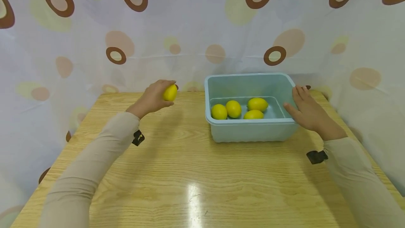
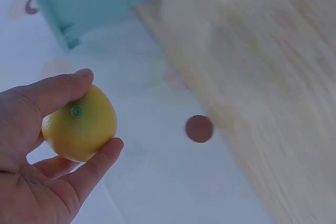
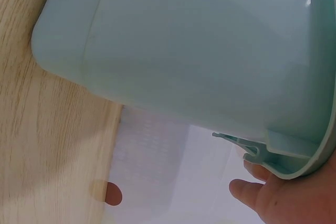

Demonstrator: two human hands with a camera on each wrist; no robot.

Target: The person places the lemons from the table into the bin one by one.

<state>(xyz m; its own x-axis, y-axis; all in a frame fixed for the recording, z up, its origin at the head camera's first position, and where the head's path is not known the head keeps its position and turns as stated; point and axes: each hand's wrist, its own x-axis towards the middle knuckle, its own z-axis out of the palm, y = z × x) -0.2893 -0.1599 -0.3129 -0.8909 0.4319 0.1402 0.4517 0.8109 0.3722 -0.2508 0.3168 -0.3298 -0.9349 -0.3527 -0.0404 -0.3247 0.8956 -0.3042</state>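
My left hand (image 1: pixel 152 97) pinches a yellow lemon (image 1: pixel 170 93) above the table, left of the basin. In the left wrist view, the lemon (image 2: pixel 81 124) lies between thumb and fingers, its greenish stem end showing. A pale blue plastic basin (image 1: pixel 253 131) stands upright near the table's back edge, with several lemons (image 1: pixel 233 109) on its floor. At the basin's right side, my right hand (image 1: pixel 308 110) holds the rim, thumb over the inner side. The right wrist view shows fingertips (image 3: pixel 244 190) past the rim, beside the basin's outer wall (image 3: pixel 184 45).
The wooden table (image 1: pixel 190 171) has a bright glare streak near its front. A white curtain (image 1: pixel 196 20) with brown, pink and yellow ovals hangs behind it and along both sides. A black strap (image 1: pixel 138 138) sits at the left wrist, another (image 1: pixel 317 157) at the right.
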